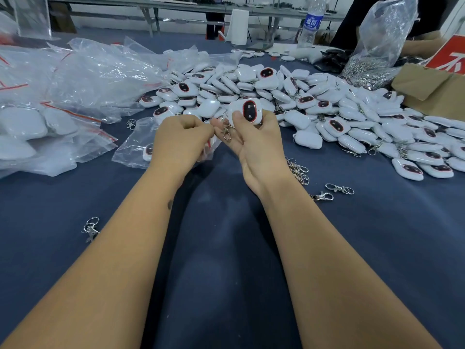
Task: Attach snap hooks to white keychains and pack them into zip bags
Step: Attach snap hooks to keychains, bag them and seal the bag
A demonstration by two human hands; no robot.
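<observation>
Both hands [181, 139] [254, 142] hold keychain [247, 112], hook [226, 131]

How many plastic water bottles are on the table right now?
1. The water bottle with a blue label stands upright at the table's far edge, right of the white paper roll. Others may be hidden behind the clear bag.

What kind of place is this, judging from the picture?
Probably a small packing workshop: a big heap of white keychains, a bag of metal snap hooks, and stacked zip bags on a long work table.
</observation>
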